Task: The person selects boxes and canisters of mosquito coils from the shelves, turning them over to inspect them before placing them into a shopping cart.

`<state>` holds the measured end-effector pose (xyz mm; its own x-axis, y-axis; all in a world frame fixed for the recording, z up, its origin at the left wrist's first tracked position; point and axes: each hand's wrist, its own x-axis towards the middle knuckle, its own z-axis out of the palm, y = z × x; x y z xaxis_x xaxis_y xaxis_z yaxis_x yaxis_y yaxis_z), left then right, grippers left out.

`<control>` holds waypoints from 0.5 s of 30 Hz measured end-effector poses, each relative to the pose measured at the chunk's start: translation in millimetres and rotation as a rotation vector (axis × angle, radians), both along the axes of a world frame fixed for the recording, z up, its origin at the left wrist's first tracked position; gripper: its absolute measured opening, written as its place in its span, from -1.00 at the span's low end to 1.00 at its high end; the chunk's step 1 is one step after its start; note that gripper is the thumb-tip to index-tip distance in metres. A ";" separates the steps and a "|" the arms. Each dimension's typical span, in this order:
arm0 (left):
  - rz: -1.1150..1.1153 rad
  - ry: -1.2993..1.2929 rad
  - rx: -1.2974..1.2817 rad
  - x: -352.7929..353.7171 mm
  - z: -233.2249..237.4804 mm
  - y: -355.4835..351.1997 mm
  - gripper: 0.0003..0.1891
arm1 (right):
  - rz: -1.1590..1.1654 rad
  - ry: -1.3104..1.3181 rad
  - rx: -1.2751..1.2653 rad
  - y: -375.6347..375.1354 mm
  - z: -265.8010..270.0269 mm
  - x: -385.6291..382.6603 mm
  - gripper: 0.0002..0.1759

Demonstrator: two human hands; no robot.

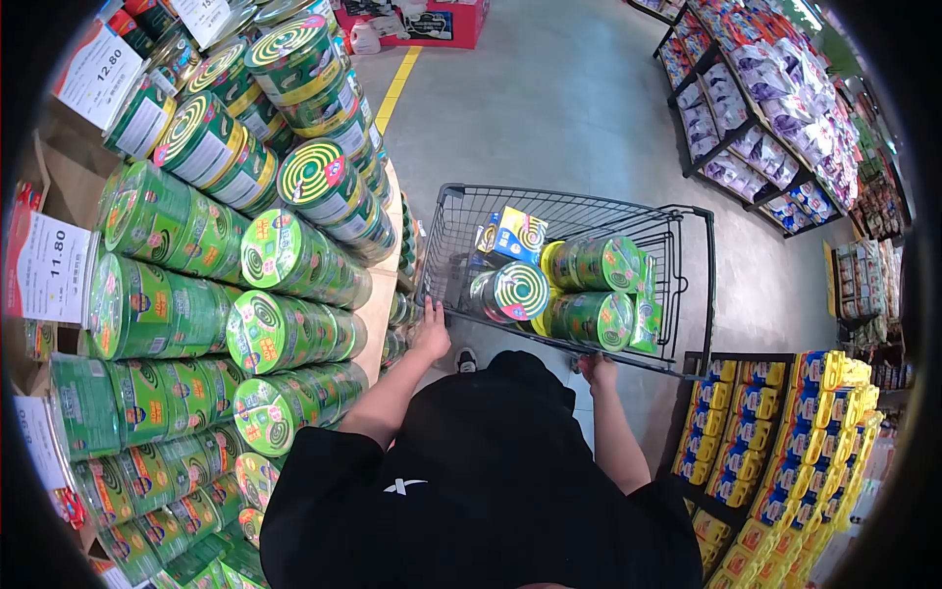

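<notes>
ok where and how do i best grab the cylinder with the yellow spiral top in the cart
Probably grip the cylinder by its curved wall under the rim, from above and the left: its spiral top faces up, the cart is open above, and green packs crowd its right.

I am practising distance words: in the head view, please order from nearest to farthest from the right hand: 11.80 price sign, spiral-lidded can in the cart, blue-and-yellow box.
1. Spiral-lidded can: ahead, leftward.
2. Blue-and-yellow box: beyond the can.
3. 11.80 price sign: far left.
</notes>
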<state>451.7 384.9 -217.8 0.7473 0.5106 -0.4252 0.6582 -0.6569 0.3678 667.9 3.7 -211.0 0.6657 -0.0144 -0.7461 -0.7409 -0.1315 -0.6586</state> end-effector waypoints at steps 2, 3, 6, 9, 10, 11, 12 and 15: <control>-0.001 -0.009 -0.011 4.3 -3.5 6.3 -0.18 | -0.009 -0.025 -0.014 6.8 -3.5 4.7 -0.70; 0.004 -0.010 -0.034 7.6 -1.7 9.3 -0.17 | -0.010 -0.036 -0.023 9.8 -3.6 7.6 -0.70; 0.030 0.012 -0.098 16.1 13.2 15.3 -0.16 | 0.007 -0.036 0.002 17.0 3.4 14.9 -0.69; 0.049 0.024 -0.120 23.3 20.4 19.3 -0.16 | 0.012 -0.030 -0.010 22.8 2.3 23.5 -0.69; 0.055 0.025 -0.120 24.9 20.3 20.8 -0.16 | 0.011 -0.027 -0.015 25.1 0.4 27.4 -0.70; 0.055 0.027 -0.126 24.6 20.8 21.0 -0.16 | 0.024 0.037 0.003 25.1 -0.8 25.8 -0.67; 0.060 0.027 -0.130 26.7 21.4 21.9 -0.16 | 0.042 0.100 0.023 26.5 -3.4 26.2 -0.64; 0.067 0.062 -0.154 32.0 28.2 27.5 -0.16 | 0.345 0.228 -0.035 42.3 17.6 16.9 -0.65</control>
